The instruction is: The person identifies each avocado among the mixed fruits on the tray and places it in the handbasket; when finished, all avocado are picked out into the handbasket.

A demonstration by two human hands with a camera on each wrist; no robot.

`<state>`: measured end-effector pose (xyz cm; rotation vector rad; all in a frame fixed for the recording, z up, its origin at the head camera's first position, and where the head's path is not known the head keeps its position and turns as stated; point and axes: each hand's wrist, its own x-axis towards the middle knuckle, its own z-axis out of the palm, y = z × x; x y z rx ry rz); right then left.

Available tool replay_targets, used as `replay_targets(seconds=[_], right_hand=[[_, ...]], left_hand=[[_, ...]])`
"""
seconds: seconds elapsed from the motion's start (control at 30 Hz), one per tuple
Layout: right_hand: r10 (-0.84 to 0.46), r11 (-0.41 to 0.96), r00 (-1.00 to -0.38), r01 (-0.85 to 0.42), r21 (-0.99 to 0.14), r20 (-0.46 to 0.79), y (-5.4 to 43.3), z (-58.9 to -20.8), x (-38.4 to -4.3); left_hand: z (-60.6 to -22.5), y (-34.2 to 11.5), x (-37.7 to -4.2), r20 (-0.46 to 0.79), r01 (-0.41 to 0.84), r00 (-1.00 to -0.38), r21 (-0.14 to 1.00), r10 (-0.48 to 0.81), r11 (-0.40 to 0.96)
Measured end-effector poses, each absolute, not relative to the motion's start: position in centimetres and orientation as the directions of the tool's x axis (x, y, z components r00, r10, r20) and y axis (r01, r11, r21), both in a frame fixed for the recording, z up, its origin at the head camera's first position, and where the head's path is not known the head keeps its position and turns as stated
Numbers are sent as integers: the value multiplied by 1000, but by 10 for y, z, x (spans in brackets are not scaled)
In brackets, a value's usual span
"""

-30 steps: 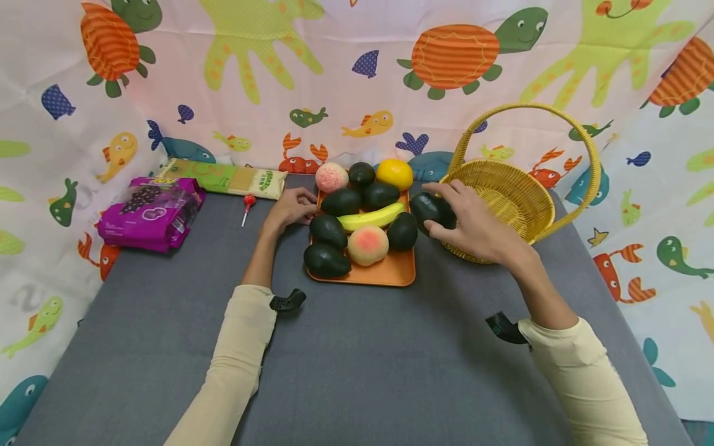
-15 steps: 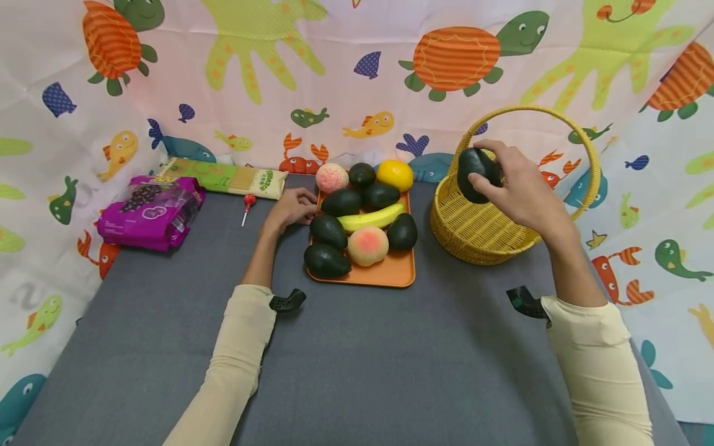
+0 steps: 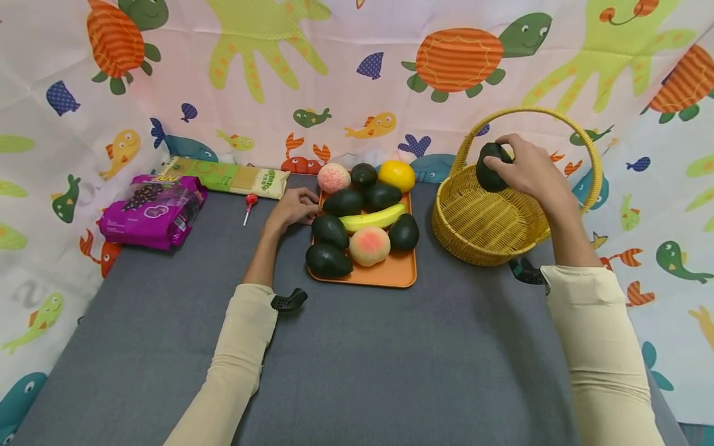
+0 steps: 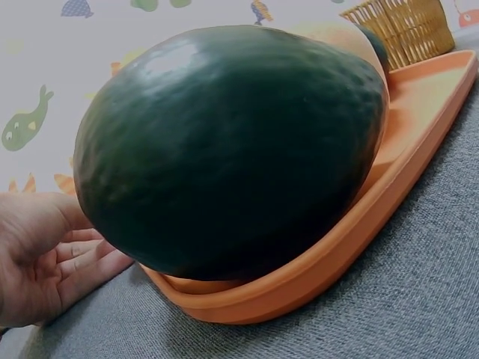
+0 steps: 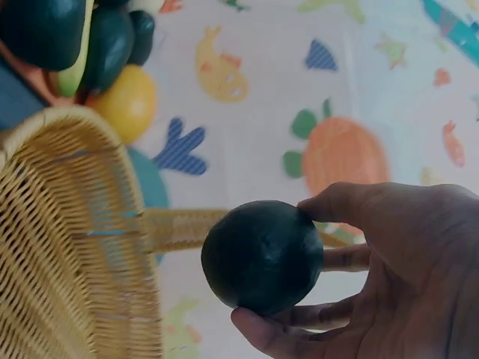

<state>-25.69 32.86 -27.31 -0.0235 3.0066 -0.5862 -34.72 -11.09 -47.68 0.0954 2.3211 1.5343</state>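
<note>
My right hand point(image 3: 530, 166) holds a dark green avocado point(image 3: 491, 174) in the air over the back of the yellow wicker basket point(image 3: 458, 243). In the right wrist view, thumb and fingers pinch the avocado point(image 5: 262, 258) near the basket's handle. My left hand point(image 3: 294, 207) rests beside the left edge of an orange tray point(image 3: 397, 270), fingers loosely bent at its rim. On the tray lie several avocados point(image 3: 329, 260), a banana point(image 3: 375, 218), a peach point(image 3: 369, 246), a yellow round fruit point(image 3: 396, 176) and a pink speckled fruit point(image 3: 334, 178). One avocado point(image 4: 232, 149) fills the left wrist view.
Left of the tray lie a purple bag point(image 3: 153, 212), a long green-and-tan packet point(image 3: 231, 178) and a red lollipop point(image 3: 251, 201). The basket's tall handle point(image 3: 530, 110) arches above its opening. A patterned curtain point(image 3: 357, 80) stands behind the grey table point(image 3: 357, 365).
My right hand has carried the avocado from beside the tray up and right, over the basket. The left hand has stayed at the tray's left edge.
</note>
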Motion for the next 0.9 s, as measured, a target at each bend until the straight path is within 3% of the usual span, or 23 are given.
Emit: replay_targets(seconds=[0.37,0.9], right_hand=[[-1,901,-949,136,-412,-316,357,-310,-294],[151,672,-874,433,-601,-462,375,-352,-318]], left_hand=[[-476,-112,-348,-261,-141,-932,899,249,414],[-474,-108,-349,-269,-144,-927,899,261,413]])
